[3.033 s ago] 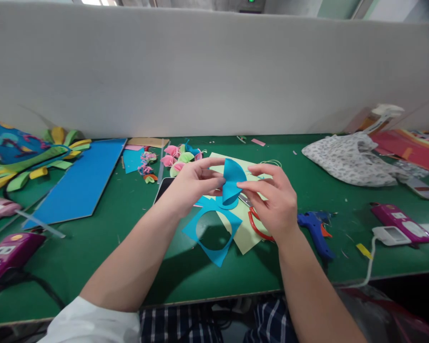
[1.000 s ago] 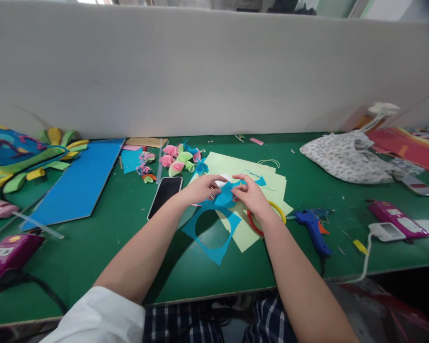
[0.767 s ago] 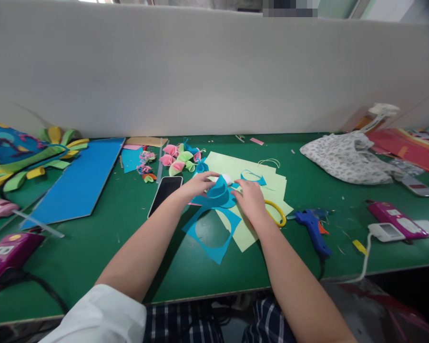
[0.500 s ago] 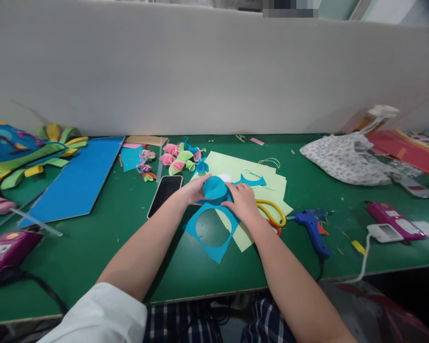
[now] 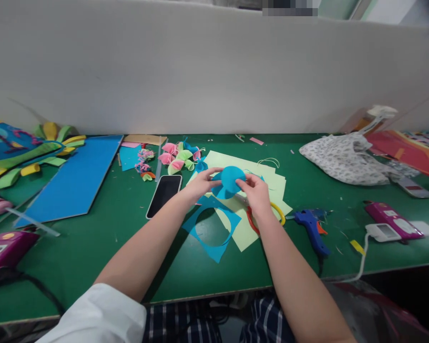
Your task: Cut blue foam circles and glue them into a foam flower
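— Moved since half a second ago: one blue disc (image 5: 233, 178), now farther right and a little farther from the person; right hand (image 5: 256, 191), shifted right along with it.

— Location and facing of the disc?

— Between the two hands, over the pale green sheets (image 5: 243, 239). Flat face turned toward the head camera. Outline near round; no one long axis can be made out. Second blue layer showing behind, offset left and toward the person; separate piece or fold, cannot tell.

— Grip?

— Left hand (image 5: 202, 184): thumb and fingers pinching the left edge; which layer lies between them, not clear. Right hand: thumb on the face, forefinger behind, pinching the right edge.

— Items adjoining?

— Blue cut-out sheet (image 5: 218, 255), round hole, one corner pointing at the person; nearer the person than the disc. Scissors (image 5: 250, 221), red loop just below the right hand; one yellow loop (image 5: 282, 215) beside it.

— Items farther out?

— Phone (image 5: 164, 195), dark screen up, near the left forearm. Petals (image 5: 176, 165), pink and green, beyond the phone. Glue gun (image 5: 312, 228), blue, right of the right forearm, nozzle pointing left. All on a green table (image 5: 136, 267).
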Motion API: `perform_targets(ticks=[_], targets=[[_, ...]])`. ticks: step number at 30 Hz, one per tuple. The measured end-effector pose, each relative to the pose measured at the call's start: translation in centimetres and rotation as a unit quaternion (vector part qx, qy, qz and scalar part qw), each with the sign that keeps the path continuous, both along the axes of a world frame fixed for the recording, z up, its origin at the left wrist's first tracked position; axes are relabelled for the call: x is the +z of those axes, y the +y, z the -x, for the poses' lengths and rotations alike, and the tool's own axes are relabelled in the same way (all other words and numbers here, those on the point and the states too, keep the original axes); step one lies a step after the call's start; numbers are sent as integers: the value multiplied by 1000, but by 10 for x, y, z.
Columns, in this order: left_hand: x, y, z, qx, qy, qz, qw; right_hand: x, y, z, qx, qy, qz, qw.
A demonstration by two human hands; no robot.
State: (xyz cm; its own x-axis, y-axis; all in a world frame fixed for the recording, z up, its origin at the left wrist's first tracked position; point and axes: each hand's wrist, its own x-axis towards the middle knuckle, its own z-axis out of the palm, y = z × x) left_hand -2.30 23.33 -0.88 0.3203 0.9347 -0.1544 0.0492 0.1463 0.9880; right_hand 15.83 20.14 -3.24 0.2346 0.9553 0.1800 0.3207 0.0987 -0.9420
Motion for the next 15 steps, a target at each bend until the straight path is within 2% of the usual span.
perform_targets(ticks=[3, 8, 15], targets=[[5, -5, -7, -26, -49, 32, 998, -4, -1, 9, 15, 41, 14, 999], [9, -10, -9, -36, -93, 38, 994, -3, -3, 10, 14, 69, 11, 997], [5, -4, 0, -53, -40, 8, 998, 2, -3, 7, 28, 111, 34, 993]])
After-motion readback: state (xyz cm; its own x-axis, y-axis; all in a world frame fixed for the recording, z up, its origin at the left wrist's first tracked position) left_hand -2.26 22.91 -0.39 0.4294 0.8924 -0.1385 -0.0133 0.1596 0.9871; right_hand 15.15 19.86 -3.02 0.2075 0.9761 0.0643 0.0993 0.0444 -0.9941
